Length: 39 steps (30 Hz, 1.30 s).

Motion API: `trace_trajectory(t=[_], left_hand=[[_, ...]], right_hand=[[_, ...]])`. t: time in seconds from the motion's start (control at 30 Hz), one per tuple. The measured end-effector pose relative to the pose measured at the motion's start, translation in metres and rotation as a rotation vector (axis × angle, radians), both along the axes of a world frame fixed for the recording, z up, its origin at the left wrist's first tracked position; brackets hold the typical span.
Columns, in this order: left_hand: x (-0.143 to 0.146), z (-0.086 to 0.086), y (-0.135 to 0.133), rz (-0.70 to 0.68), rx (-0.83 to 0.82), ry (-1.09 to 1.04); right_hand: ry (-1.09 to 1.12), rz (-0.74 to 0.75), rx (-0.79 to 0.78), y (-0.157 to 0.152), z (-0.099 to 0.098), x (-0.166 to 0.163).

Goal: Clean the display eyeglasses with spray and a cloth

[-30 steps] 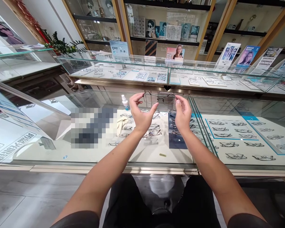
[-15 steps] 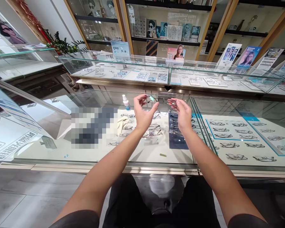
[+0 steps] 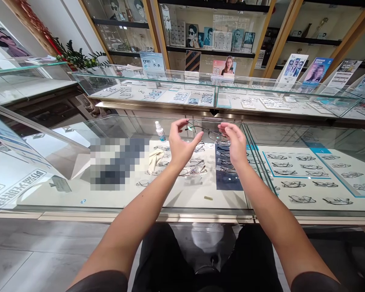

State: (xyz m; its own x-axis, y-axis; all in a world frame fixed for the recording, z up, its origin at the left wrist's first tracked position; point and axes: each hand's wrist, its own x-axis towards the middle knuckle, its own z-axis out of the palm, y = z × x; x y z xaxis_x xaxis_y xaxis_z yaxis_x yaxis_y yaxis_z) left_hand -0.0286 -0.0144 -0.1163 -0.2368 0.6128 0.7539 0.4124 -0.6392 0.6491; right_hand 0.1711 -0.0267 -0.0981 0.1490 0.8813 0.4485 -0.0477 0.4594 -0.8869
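Note:
I hold a thin dark-framed pair of glasses up over the glass display counter. My left hand pinches the frame's left end between thumb and fingers. At the frame's right end, my right hand pinches it the same way. The lenses tilt toward flat and catch a greenish glint. Under the hands, inside the case, lie several other glasses on a white base and a dark blue tray.
A small white spray bottle and a pale cloth sit left of my hands. A small brass piece lies near the front edge. More display cases and shelves with posters stand behind. A plant is far left.
The glasses have tipped from upright, lenses facing me, to nearly flat. Both hands stay pinched on the frame ends and have lowered slightly.

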Motion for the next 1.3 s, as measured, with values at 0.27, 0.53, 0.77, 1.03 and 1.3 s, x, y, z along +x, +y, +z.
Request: trace_trajectory(t=[0.27, 0.53, 0.77, 1.03, 1.3], left_hand=[[-0.002, 0.008, -0.006, -0.027, 0.154, 0.299], [-0.002, 0.009, -0.007, -0.050, 0.156, 0.329], [-0.001, 0.010, -0.007, -0.136, 0.076, 0.251], [0.001, 0.007, -0.004, -0.325, -0.054, 0.090], [0.002, -0.003, 0.005, -0.426, -0.163, 0.014]], right_hand=[[-0.250, 0.068, 0.124, 0.004, 0.000, 0.009], [-0.314, 0.147, 0.105, 0.004, 0.000, 0.008], [-0.281, 0.214, 0.050, 0.007, -0.004, 0.007], [-0.221, 0.304, -0.071, 0.009, -0.007, 0.005], [-0.136, 0.305, -0.184, 0.009, -0.010, 0.001]])
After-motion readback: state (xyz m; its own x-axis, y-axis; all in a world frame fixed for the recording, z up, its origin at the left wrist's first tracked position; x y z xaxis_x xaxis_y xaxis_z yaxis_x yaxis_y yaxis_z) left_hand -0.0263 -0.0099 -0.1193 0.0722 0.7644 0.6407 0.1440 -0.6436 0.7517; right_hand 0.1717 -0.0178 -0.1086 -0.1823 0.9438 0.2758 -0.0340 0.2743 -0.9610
